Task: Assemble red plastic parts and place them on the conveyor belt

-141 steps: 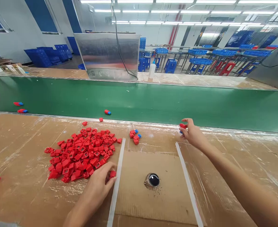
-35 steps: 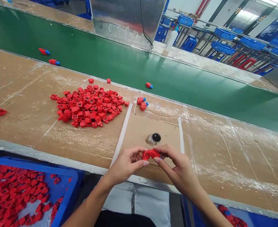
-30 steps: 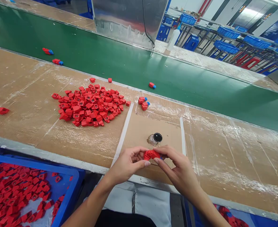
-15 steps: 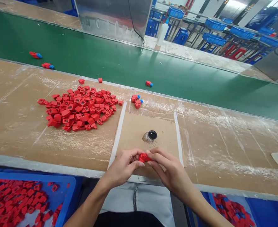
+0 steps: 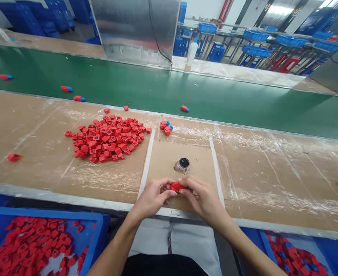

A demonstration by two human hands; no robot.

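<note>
Both hands meet low in the middle of the view, over the near edge of a cardboard mat (image 5: 180,153). My left hand (image 5: 153,195) and my right hand (image 5: 201,195) pinch a small red plastic part (image 5: 176,186) between their fingers, and the fingers hide most of it. Beyond them, a small glass jar with a black lid (image 5: 182,165) stands on the mat. To the left of the mat lies a loose pile of red plastic parts (image 5: 107,140), out of reach of my fingers. A small cluster of red parts with blue ends (image 5: 165,127) sits just past the mat.
A green conveyor belt (image 5: 243,103) runs across the far side of the workbench (image 5: 257,184), carrying several red-and-blue parts (image 5: 185,109). Blue crates holding red parts stand below the near edge on the left (image 5: 42,211) and right (image 5: 252,232). A steel panel (image 5: 131,32) stands behind the belt.
Earlier my left hand was at the pile and my right hand at the far bench edge. Both are now together near the bench's near edge, holding the red part. The view has tilted down and shifted.
</note>
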